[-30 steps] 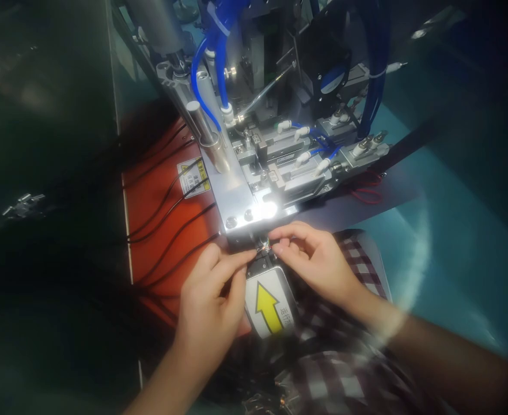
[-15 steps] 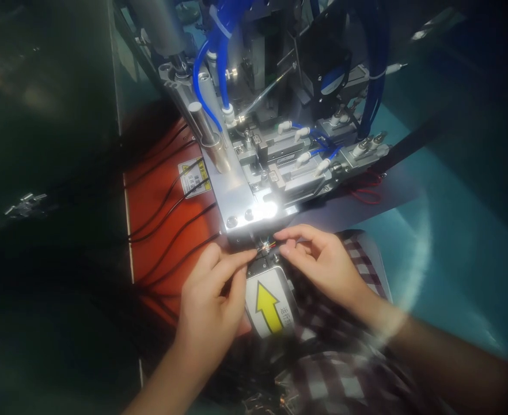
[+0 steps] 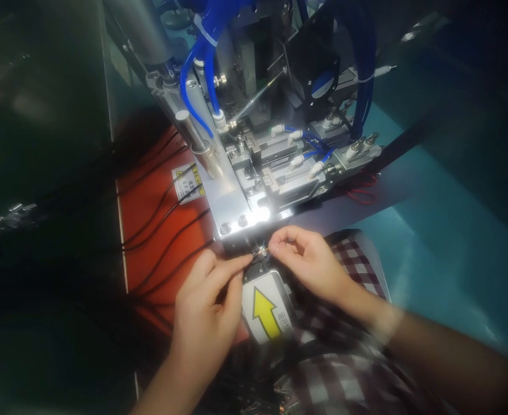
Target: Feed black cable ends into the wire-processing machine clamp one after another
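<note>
Thin coloured wires lie across a small dark metal fixture at the front of a machine. My left hand comes from the lower left, its index finger stretched to the left end of the wires and its thumb close under that finger. The fingertip covers the wire end there. From the right, my right hand pinches the wires' other end between thumb and index finger. Just below the fixture is a white cover with a yellow arrow pointing up toward the machine.
Behind my hands stands the machine's bright metal plate, with pneumatic cylinders and blue air tubes. Black cables cross the orange-red surface at left. A warning label sits beside the plate. Checked cloth is below.
My right thumb and index finger have closed on the wire end, moving slightly left. The left hand keeps its place at the fixture. The whole view has shifted a little.
</note>
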`<state>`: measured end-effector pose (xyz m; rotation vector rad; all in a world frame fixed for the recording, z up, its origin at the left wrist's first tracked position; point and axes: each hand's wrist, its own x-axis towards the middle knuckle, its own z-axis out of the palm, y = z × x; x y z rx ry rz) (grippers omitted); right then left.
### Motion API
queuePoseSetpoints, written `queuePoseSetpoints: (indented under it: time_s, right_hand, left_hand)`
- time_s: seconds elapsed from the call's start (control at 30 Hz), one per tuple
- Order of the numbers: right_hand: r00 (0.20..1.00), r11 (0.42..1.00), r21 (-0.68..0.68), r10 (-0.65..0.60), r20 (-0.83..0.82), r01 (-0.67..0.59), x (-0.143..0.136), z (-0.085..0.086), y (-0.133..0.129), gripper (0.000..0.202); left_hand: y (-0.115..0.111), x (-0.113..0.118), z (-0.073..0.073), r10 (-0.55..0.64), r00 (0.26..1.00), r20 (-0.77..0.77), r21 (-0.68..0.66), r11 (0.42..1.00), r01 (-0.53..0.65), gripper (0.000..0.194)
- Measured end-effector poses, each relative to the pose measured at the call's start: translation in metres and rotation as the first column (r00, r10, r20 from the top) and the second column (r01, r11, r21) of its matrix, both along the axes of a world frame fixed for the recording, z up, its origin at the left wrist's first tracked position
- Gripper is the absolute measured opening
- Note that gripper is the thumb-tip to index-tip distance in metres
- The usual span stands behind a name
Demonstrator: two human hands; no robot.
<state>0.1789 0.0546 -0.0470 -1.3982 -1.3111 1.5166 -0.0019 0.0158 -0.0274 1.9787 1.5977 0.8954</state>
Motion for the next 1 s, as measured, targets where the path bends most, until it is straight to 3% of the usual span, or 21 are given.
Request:
queuePoseSetpoints:
  time_s: [0.53, 0.8, 1.0]
  right_hand:
    - [0.996, 0.999, 0.022, 0.023, 0.089, -0.026, -0.003, 0.001, 0.001, 0.013]
    - [0.972, 0.996, 0.077, 0.033, 0.233, -0.052, -0.002, 0.007, 0.001, 0.014]
    - [0.974, 0.998, -0.012, 0.068, 0.216, -0.067, -0.002, 0.010, 0.005, 0.014]
  left_hand:
    - [-0.001, -0.001, 0.002, 0.011, 1.000, -0.017, -0.008, 1.000, -0.012, 0.025]
    - [-0.001, 0.000, 0.001, 0.021, 1.000, 0.000, -0.032, 0.999, -0.021, 0.025]
    - [0.000, 0.000, 0.001, 0.017, 1.000, -0.001, -0.026, 1.000, -0.017, 0.025]
